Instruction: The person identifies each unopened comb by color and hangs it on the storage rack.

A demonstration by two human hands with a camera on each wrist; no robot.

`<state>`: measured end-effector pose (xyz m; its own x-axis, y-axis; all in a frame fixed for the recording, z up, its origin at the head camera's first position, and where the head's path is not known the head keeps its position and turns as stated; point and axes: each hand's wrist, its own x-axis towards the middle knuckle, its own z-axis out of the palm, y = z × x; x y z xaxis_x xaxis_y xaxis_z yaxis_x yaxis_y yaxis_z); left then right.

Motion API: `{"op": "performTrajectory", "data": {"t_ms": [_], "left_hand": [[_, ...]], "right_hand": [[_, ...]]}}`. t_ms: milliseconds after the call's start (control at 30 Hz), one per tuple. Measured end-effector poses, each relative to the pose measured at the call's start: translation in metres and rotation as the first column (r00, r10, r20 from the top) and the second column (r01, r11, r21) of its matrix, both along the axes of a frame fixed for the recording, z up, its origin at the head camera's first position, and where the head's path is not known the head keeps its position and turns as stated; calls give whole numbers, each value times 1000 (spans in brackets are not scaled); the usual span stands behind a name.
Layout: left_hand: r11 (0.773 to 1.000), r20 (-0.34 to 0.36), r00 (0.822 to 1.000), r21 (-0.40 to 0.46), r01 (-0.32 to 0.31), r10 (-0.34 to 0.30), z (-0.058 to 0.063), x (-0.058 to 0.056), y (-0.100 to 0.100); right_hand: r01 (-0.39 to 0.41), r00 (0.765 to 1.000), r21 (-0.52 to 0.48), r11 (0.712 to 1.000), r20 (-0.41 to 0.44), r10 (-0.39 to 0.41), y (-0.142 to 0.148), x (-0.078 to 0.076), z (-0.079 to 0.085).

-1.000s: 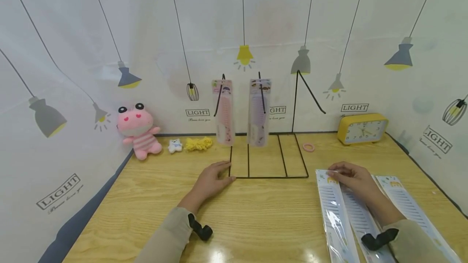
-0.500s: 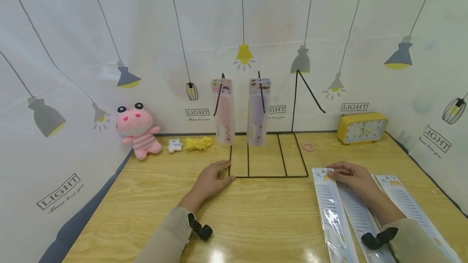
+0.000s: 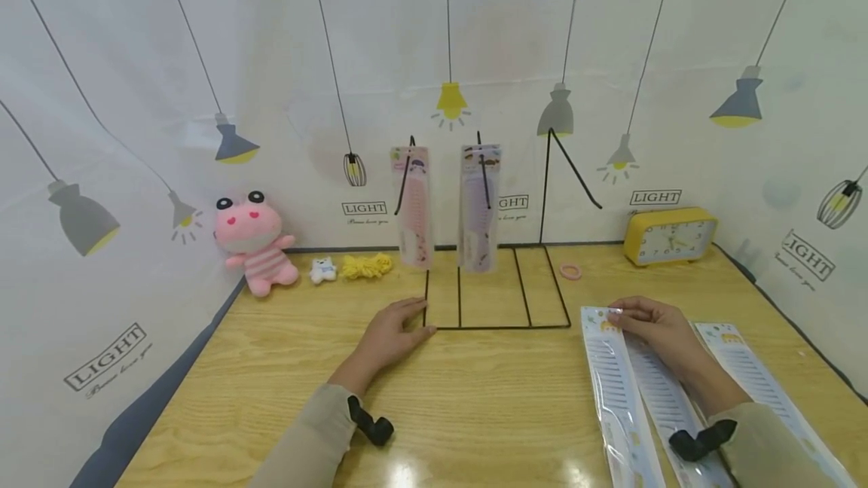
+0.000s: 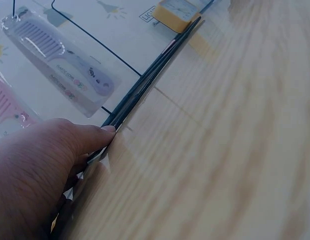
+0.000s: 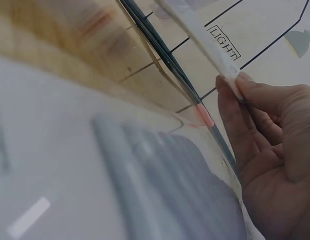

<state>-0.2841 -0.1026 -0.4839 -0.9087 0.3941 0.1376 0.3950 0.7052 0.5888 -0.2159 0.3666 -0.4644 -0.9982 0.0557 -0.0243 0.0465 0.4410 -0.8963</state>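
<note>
My right hand (image 3: 654,333) pinches the top end of a blue packaged comb (image 3: 613,390) between thumb and fingers; that end is tilted up, as the right wrist view also shows. Beneath my right hand and forearm lies a second blue packaged comb (image 3: 667,405), and to the right a third blue packaged comb (image 3: 753,375). My left hand (image 3: 393,331) rests at the front left corner of a black wire rack (image 3: 502,327), thumb on the wire. A pink packaged comb (image 3: 415,221) and a purple packaged comb (image 3: 478,209) hang from its left and middle hooks.
Along the back of the table stand a pink plush toy (image 3: 261,247), a small white bear (image 3: 322,270), a yellow yarn bundle (image 3: 366,266) and a yellow clock (image 3: 670,236). A pink ring (image 3: 570,271) lies right of the rack. The rack's right hook (image 3: 576,169) bears nothing.
The top end of the blue packaged comb in my right hand has risen slightly and shifted a little left. My left hand stays at the rack's corner.
</note>
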Motion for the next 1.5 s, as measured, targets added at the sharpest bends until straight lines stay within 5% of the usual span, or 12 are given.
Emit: {"op": "performTrajectory", "data": {"t_ms": [267, 533, 733, 1067, 1500], "left_hand": [[1000, 2, 1000, -5, 2, -2, -4, 0, 0], [1000, -7, 1000, -18, -3, 3, -3, -1, 0], [1000, -1, 1000, -12, 0, 0, -1, 1, 0], [1000, -4, 1000, -3, 7, -7, 1, 2, 0], [1000, -8, 1000, -6, 16, -16, 1, 0, 0]], "right_hand": [[-13, 997, -166, 986, -76, 0, -4, 2, 16], [-105, 972, -474, 874, -234, -10, -16, 7, 60], [-203, 924, -520, 829, -383, -13, -27, 13, 100], [-194, 839, -395, 898, -541, -56, -46, 12, 149], [-169, 774, -318, 933, -629, -74, -60, -5, 164]]}}
